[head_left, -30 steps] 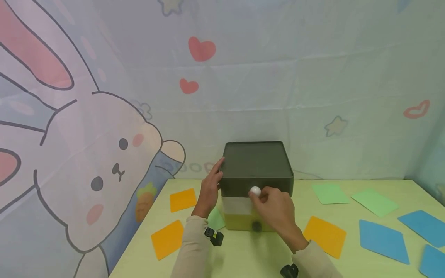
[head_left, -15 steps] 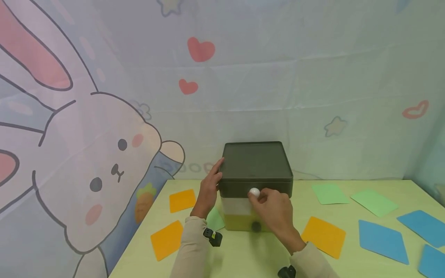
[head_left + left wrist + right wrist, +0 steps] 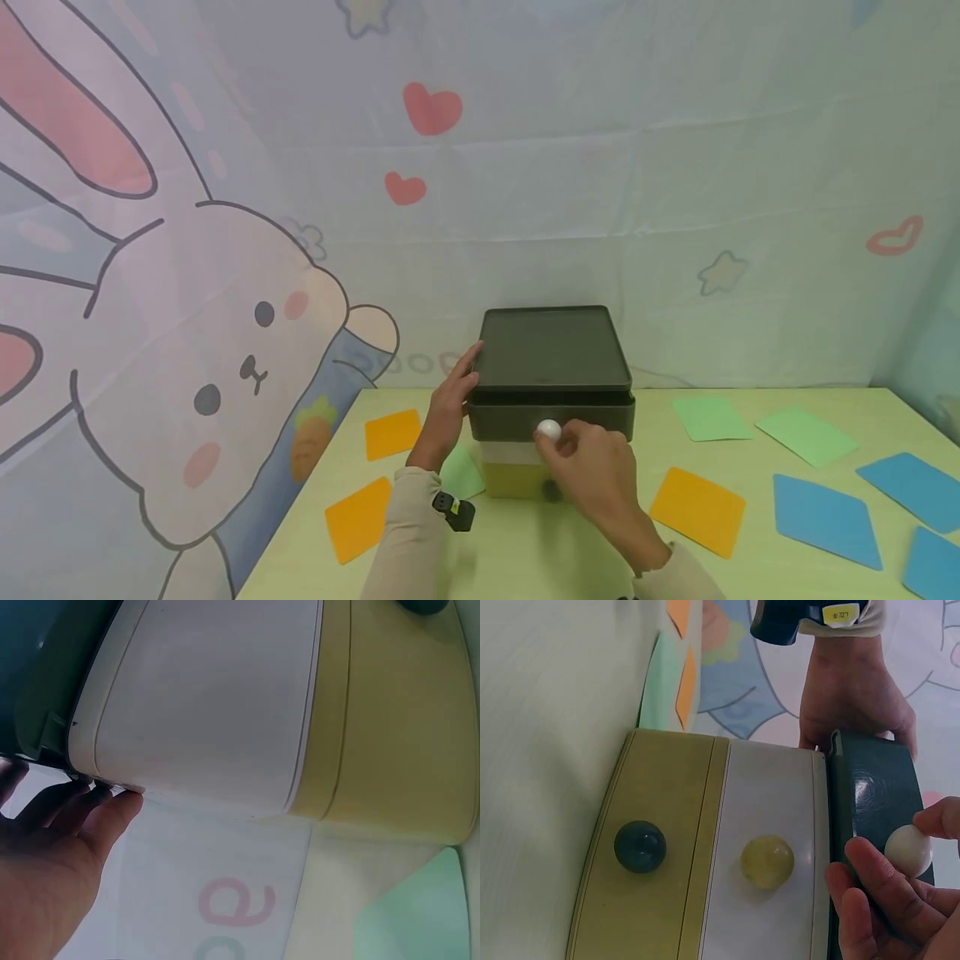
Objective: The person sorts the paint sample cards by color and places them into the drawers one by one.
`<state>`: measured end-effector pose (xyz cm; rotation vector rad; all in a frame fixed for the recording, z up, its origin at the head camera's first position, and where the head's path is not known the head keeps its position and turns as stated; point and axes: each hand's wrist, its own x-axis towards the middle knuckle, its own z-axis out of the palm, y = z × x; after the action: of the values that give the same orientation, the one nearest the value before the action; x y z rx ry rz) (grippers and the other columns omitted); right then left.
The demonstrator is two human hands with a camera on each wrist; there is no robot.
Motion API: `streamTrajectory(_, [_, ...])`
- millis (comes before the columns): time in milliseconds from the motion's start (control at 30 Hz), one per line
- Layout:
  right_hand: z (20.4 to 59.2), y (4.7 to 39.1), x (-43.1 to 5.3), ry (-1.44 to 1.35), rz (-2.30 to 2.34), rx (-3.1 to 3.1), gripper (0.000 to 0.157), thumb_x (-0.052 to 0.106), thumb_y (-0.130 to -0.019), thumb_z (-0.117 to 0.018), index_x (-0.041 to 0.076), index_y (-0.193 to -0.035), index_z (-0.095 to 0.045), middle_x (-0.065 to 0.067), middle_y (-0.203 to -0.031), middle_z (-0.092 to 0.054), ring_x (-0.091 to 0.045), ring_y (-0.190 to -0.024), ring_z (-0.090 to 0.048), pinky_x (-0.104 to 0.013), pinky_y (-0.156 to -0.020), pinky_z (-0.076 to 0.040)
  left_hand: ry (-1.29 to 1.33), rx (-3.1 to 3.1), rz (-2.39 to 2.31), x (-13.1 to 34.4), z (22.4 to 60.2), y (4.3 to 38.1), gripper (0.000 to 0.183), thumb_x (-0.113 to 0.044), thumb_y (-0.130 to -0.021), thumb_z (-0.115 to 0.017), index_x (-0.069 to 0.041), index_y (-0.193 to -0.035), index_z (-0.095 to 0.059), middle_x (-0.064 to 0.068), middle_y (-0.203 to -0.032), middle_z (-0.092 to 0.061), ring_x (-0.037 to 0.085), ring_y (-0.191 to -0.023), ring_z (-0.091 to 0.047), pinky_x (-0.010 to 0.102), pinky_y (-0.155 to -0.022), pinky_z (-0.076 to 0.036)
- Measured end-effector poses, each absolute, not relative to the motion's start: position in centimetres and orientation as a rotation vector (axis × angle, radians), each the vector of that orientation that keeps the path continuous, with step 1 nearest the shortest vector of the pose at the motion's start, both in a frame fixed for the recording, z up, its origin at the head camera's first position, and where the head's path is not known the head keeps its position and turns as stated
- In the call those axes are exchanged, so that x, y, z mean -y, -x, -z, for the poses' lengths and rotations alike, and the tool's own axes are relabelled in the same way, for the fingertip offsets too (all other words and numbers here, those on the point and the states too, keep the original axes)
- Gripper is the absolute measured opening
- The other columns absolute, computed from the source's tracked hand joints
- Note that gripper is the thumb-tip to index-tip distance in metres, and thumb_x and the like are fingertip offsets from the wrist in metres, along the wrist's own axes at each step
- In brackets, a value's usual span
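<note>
A small three-drawer box stands on the table, with a dark green top drawer, a white middle drawer and a yellow bottom drawer. The top drawer juts a little way out, and a dark gap shows under the lid. My right hand pinches the round white knob of that drawer between thumb and fingers. On the box's left side rests my left hand, its fingers fairly straight along the wall. A yellow knob and a dark knob sit on the lower drawers.
Orange sheets and a green sheet lie left of the box. To its right are another orange sheet, green sheets and several blue sheets. A printed cloth hangs behind the table.
The top drawer has slid out toward me, opening a gap below the lid. My right hand came nearer with the knob. The left hand has stayed on the box's side.
</note>
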<state>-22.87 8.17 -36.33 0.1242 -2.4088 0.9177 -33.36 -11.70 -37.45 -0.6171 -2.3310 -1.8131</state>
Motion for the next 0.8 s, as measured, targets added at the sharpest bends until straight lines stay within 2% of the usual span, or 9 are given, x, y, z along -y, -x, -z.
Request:
streamTrajectory(400, [36.5,20.9,-8.2,-0.121,-0.924,2.407,0.028,0.032,-0.085,-0.075,0.016,-0.063,-0.067,0.008,-0.056,-0.064,-0.003,-0.05,-0.052,-0.02,-0.05,-0.039,0.644,2.343,1.835,11.9,37.2,33.2,0.049,-0.046,-0.106,-0.035,-0.044,-0.155,-0.031,-0.008,-0.168,-0.024,0.032,-0.156,-0.023,0.07,-0.12,-0.021])
streamTrajectory(600, [36.6,19.8,-8.0,-0.114,-0.916,2.405,0.029,0.034,-0.084,-0.075,0.02,-0.061,-0.065,0.012,-0.054,-0.062,-0.001,-0.052,-0.052,-0.019,-0.052,-0.038,0.661,2.342,1.842,11.9,37.0,33.0,0.05,-0.044,-0.106,-0.035,-0.041,-0.156,-0.03,-0.006,-0.169,-0.021,0.031,-0.157,-0.02,0.068,-0.122,-0.02])
streamTrajectory(800, [36.6,18.9,-7.8,-0.113,-0.906,2.385,0.029,0.034,-0.083,-0.075,0.022,-0.059,-0.063,0.014,-0.054,-0.061,0.0,-0.052,-0.051,-0.018,-0.052,-0.038,0.641,2.342,1.864,11.9,37.0,33.1,0.05,-0.045,-0.106,-0.036,-0.043,-0.156,-0.031,-0.006,-0.168,-0.022,0.032,-0.157,-0.021,0.069,-0.121,-0.021])
